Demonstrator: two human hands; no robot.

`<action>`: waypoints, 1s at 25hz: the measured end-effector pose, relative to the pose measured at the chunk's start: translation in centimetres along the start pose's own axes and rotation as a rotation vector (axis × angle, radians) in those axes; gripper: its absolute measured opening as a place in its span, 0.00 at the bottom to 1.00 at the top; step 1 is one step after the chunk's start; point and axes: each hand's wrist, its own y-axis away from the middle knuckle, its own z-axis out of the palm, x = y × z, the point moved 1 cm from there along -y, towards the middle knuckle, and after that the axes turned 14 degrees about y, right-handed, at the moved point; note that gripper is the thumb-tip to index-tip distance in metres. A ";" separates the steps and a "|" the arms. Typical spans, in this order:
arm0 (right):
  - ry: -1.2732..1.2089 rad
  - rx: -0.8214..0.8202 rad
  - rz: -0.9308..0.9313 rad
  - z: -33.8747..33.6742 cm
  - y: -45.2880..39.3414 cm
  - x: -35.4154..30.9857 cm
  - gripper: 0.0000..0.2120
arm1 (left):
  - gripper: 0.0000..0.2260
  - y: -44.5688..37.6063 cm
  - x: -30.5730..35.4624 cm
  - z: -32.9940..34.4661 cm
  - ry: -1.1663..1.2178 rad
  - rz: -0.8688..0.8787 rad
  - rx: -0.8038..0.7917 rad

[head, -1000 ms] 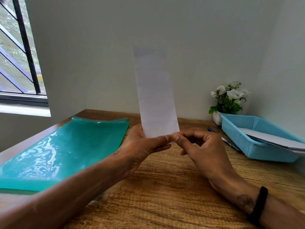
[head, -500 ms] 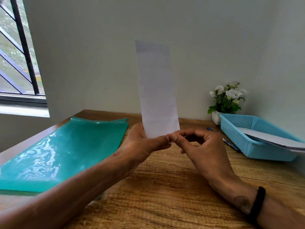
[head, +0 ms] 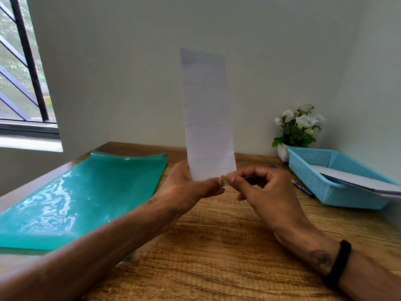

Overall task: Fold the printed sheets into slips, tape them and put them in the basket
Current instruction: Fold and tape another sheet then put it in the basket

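Wood-grain surface [head: 217, 246], back edge against the wall, left edge running diagonally under the window [head: 21, 68]. Open wood in the middle and toward the camera, between the two forearms. Teal plastic folder [head: 82, 200] lies flat on the left, its far edge curling up slightly. Blue mesh basket [head: 325, 170] sits at the right, near the back corner, with white sheets [head: 364, 183] in it that overhang its right rim. Small pot of white flowers [head: 297, 129] stands just behind the basket, against the wall. Blue pen [head: 301, 187] lies on the wood just left of the basket, partly hidden by the right hand.

Folded slip [head: 208, 114]: long, narrow, white, held upright above the middle of the surface, clear of it, leaning slightly left at the top. Faint grey print shows through, too blurred to read. Bottom end is between both hands.

Left hand [head: 191, 190]: thumb across the front of the slip's bottom end, fingers behind it, clamped on the slip. Right hand [head: 264, 192]: fingers curled, thumb and forefinger pinching the slip's lower right corner, where a small pale-green patch [head: 225, 181] shows; cannot tell what it is. Black band [head: 338, 261] on the right wrist.
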 end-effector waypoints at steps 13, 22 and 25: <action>0.092 0.059 -0.143 0.1 0.2 -0.3 0.05 | 0.26 -0.3 0.3 -0.3 0.162 -0.074 -0.018; 0.135 0.074 -0.203 0.0 0.3 -0.7 0.08 | 0.26 -0.1 0.5 -0.4 0.108 -0.046 -0.020; 0.144 0.102 -0.214 0.1 0.6 -0.8 0.08 | 0.25 0.0 0.6 -0.3 0.092 -0.027 -0.025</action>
